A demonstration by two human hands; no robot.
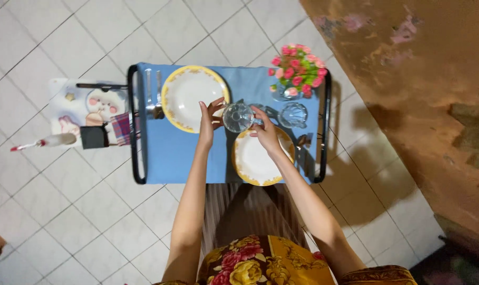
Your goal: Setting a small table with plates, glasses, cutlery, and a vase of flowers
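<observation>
Glass tumblers: two (238,117) (293,114); yellow-rimmed plates: two (189,95) (255,158).

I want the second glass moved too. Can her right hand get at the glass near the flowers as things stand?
Probably not yet: the right hand is holding the glass together with the left hand. The second glass stands close by, with nothing between.

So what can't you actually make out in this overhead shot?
- Head view: whether the clear glass between the left hand and right hand holds liquid; too small and transparent.
- Part of the near plate; the right hand covers it.
- Cutlery beside the far plate; too small to tell its kinds.
- The table's legs; the blue cloth hides them.
</observation>
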